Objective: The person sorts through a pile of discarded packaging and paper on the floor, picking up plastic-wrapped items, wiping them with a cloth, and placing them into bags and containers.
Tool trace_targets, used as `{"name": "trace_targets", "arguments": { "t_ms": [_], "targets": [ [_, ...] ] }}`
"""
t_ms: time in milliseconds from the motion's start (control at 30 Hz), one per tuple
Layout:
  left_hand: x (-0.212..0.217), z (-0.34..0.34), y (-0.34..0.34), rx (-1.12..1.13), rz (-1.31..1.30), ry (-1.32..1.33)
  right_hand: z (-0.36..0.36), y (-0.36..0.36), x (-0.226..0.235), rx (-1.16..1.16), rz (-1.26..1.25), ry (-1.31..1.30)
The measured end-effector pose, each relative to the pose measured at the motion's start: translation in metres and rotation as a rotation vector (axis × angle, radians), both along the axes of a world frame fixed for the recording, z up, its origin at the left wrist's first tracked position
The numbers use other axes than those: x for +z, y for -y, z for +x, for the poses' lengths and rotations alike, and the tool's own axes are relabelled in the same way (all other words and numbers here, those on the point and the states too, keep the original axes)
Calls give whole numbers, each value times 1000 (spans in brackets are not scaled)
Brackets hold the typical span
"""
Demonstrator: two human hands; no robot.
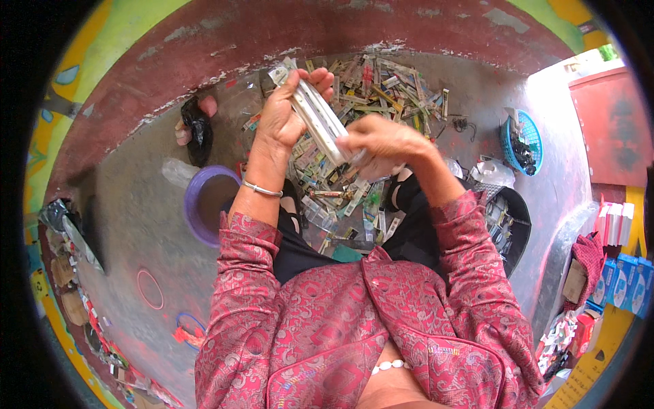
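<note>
The floor carries all the stock, its far edge meeting the dark-red wall. A heap of slim packages spreads from near that edge to between the person's feet, presumably for easy reach. Toward the floor's right edge, a black tub of grey packets stands beside the right leg, seemingly within arm's length; a blue basket holding dark items stands farther out. A purple basin stands left of the left forearm.

The hands are apart, both at the long white strip, held slantwise above the heap. The left hand clamps its upper end between thumb and palm, apparently for steadiness. The right hand touches the lower end; blur prevents telling whether it grips.
</note>
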State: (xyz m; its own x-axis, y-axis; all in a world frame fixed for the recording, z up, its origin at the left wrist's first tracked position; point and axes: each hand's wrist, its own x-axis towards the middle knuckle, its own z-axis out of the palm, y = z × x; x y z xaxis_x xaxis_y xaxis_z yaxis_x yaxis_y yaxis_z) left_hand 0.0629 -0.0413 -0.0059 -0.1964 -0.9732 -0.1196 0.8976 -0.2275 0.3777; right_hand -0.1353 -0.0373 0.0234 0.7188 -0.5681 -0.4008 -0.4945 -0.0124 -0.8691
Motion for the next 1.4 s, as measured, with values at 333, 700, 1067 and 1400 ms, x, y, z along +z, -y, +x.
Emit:
{"name": "trace_targets", "arguments": {
  "t_ms": [333, 700, 1067, 1400],
  "targets": [
    [16, -19, -5, -108, -101, -6, 18, -20, -4, -101, 155, 175],
    [-3, -39, -29, -197, -99, 279, 19, -17, -21, -202, 70, 183],
    [-2, -48, -47, -436, -78, 666, 5, 40, 3, -288, -1330, 261],
    [3, -9, -25, -91, 93, 432, -69, 173, -28, -874, -334, 527]
  ]
}}
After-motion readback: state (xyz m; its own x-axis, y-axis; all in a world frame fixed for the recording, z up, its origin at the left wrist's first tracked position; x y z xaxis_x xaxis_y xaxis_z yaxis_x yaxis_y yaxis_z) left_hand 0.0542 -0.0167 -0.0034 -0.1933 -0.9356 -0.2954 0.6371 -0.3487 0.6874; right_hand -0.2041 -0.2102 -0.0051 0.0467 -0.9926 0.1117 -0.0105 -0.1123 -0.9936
